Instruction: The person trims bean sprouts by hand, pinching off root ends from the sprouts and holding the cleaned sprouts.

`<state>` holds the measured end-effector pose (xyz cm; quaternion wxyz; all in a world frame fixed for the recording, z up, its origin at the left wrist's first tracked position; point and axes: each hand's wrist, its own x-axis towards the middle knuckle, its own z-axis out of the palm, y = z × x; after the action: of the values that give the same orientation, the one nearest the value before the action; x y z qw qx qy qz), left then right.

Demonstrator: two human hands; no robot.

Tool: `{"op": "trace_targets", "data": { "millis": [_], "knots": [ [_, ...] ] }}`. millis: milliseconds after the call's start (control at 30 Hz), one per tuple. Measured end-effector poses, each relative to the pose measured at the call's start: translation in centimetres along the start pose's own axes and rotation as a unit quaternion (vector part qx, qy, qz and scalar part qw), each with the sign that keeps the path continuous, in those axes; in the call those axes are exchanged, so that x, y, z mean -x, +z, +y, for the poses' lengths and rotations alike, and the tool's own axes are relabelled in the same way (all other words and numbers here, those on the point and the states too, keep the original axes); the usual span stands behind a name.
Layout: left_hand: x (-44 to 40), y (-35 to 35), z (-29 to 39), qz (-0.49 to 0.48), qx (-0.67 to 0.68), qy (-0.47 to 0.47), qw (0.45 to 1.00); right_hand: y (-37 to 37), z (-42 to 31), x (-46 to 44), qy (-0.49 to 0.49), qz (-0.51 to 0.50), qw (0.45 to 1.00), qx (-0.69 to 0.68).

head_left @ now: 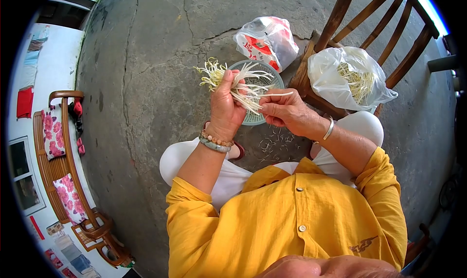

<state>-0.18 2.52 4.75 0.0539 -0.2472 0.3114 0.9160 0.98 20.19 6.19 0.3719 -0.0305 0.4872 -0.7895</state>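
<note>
My left hand point(227, 107) is wrapped round a bunch of bean sprouts point(249, 97), their yellow heads fanning out to the left and their white stems to the right. The thumb and fingertips of my right hand point(291, 113) pinch a sprout at the stem end of the bunch. Both hands are held above a light green plastic colander point(276, 78) on the floor, which they partly cover. What lies inside it is largely hidden. A white plastic bag point(327, 78), open at the top, holds more sprouts on the chair seat at the right.
A wooden chair point(311, 66) stands at the right. Beyond the colander sits a white plastic bag with red print point(287, 44). Thin sprout scraps point(276, 144) lie on the cracked concrete floor between my feet. A wooden bench point(46, 176) with flowered cushions lines the left wall.
</note>
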Motion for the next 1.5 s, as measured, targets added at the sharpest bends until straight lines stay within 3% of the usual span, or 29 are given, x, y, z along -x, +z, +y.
{"op": "trace_targets", "data": {
  "millis": [267, 667, 967, 1300, 1500],
  "knots": [
    [-0.6, -0.6, 1.2, -0.023, 0.053, -0.009, 0.998, -1.0, -0.6, 0.1, 0.014, -0.032, 0.999, -0.029],
    [0.0, -0.1, 0.1, -0.01, 0.002, -0.004, 1.0, -0.3, -0.7, -0.3, 0.06, -0.027, 0.997, -0.027],
    [-0.3, -0.5, -0.7, 0.003, 0.003, -0.024, 1.0, -0.8, -0.7, -0.7, 0.038, -0.012, 0.999, 0.037],
    [-0.2, 0.0, -0.2, 0.112, -0.002, 0.003, 0.994, -0.1, -0.7, -0.4, -0.006, 0.027, 0.999, -0.031],
    [-0.8, -0.9, -0.6, 0.081, 0.003, -0.007, 0.997, 0.0, -0.2, -0.6, -0.021, 0.035, 0.999, -0.023]
  ]
}}
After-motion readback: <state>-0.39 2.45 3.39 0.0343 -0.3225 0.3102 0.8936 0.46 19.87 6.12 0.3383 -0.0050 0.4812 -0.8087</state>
